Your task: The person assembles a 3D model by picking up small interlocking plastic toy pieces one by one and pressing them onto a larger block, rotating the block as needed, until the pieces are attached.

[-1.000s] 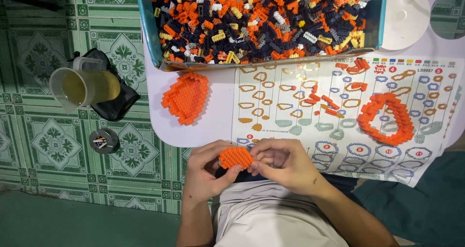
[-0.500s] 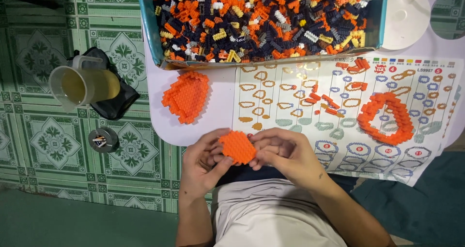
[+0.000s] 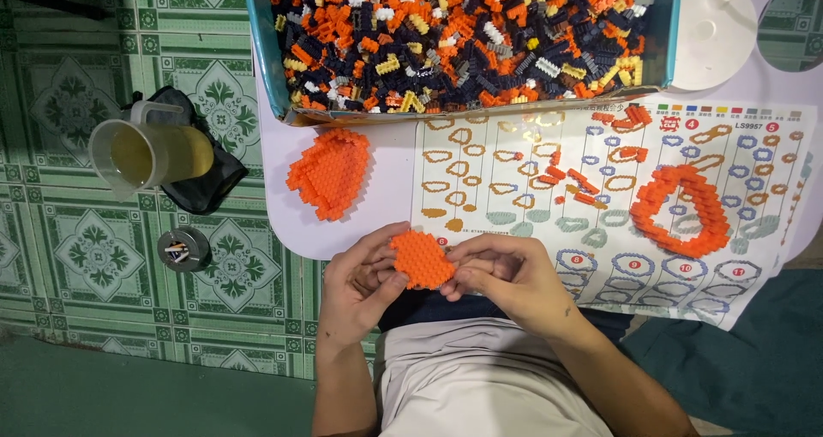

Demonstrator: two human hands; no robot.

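Both hands meet at the near edge of a small pale table (image 3: 283, 223), sharing one thing — a flat orange brick plate (image 3: 422, 259), studded on its upper face and roughly oval in outline. The left hand (image 3: 360, 287) grips its left edge, thumb lying along the plate's near-left rim and the other fingers curled beneath it; the right hand (image 3: 506, 278) pinches the right edge between thumb and forefinger, its remaining fingers bent and close together. The plate sits just above the person's lap, slightly tilted, not touching the table. Just beyond it on the tabletop, a little to the left, lies a second orange slab (image 3: 330, 173), leaf-shaped and larger. To the right spreads a printed instruction sheet (image 3: 514, 188) with rows of outlined shapes, and on it rest a few loose orange bricks (image 3: 570, 178) and, farther right, an orange brick ring (image 3: 683, 210) (open in the middle, thick-walled). At the far edge stands a blue-walled tray (image 3: 257, 51) heaped with orange, dark, yellow and white bricks. On the green patterned floor tiles to the left stands a clear jug (image 3: 150, 152) of yellowish liquid on a dark cloth (image 3: 206, 184), with a small round tin (image 3: 183, 248) nearer.
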